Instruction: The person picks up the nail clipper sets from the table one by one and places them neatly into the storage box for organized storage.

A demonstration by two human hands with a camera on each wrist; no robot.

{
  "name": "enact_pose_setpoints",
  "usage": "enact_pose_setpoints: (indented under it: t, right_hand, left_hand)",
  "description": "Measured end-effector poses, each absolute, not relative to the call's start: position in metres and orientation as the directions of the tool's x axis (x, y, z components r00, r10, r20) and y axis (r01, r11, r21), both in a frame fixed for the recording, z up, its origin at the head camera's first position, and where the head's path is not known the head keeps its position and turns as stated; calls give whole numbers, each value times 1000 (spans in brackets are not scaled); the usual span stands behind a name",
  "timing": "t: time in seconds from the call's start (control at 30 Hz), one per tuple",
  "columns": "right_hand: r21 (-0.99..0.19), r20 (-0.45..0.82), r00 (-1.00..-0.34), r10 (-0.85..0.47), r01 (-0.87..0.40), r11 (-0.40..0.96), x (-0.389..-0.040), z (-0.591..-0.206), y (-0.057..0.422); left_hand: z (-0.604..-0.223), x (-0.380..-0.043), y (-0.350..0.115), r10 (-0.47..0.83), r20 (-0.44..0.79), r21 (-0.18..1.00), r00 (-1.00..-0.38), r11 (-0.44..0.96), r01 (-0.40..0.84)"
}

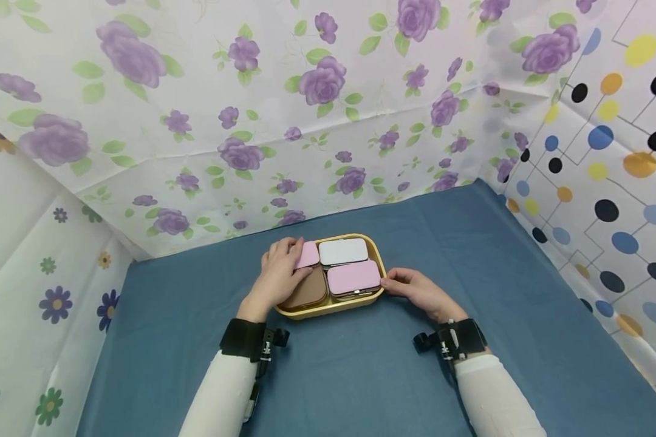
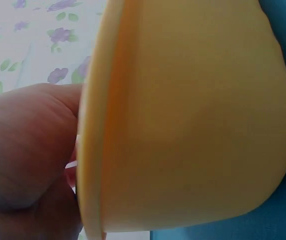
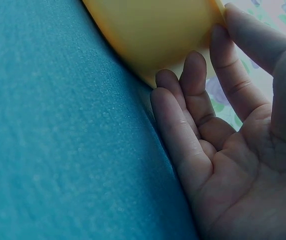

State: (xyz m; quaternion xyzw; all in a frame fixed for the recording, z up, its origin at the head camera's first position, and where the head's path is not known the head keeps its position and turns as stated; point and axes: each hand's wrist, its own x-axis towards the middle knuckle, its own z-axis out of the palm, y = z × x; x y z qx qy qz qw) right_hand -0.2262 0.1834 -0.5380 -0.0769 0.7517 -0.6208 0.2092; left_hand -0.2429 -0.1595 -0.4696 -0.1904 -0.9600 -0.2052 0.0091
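Observation:
A yellow plastic basket (image 1: 310, 312) holds several small flat boxes with rounded corners. Inside are a white box (image 1: 343, 251) at the back right, a pink box (image 1: 353, 277) at the front right, a brown box (image 1: 308, 290) at the front left and a smaller-looking pink box (image 1: 308, 254) at the back left. My left hand (image 1: 276, 272) reaches over the basket's left rim and grips that back-left pink box, its thumb on the near side and partly hiding it. With thumb and index finger, my right hand (image 1: 418, 291) pinches the basket's right rim; its other fingers rest beside the wall.
A blue cloth (image 1: 350, 370) covers the table under the basket. Floral sheeting (image 1: 284, 121) rises behind it, a dotted sheet (image 1: 623, 182) stands on the right, and another flowered sheet (image 1: 38, 273) is on the left. Both wrists wear black straps with cameras.

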Motion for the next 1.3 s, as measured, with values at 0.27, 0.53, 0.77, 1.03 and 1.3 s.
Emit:
enact_pose_setpoints:
  t: [0.27, 0.53, 0.77, 1.03, 1.3]
  right_hand:
    - [-963, -219, -904, -368, 139, 230, -228, -541, 183]
    - [-969, -204, -904, -375, 133, 208, -228, -543, 183]
    - [-967, -216, -901, -375, 142, 213, -227, -537, 183]
    - [-965, -211, -904, -372, 133, 224, -228, -541, 184]
    - [-968, -210, -898, -386, 136, 210, -229, -542, 184]
  left_hand:
    - [-474, -246, -162, 399, 108, 404, -911, 819, 407]
    - [-471, -245, -159, 420, 87, 396, -903, 817, 418]
    - [-471, -244, -158, 432, 80, 385, -899, 818, 427]
    - [-480, -246, -159, 439, 64, 334, -896, 837, 434]
    - [-483, -246, -160, 418, 69, 343, -906, 842, 415]
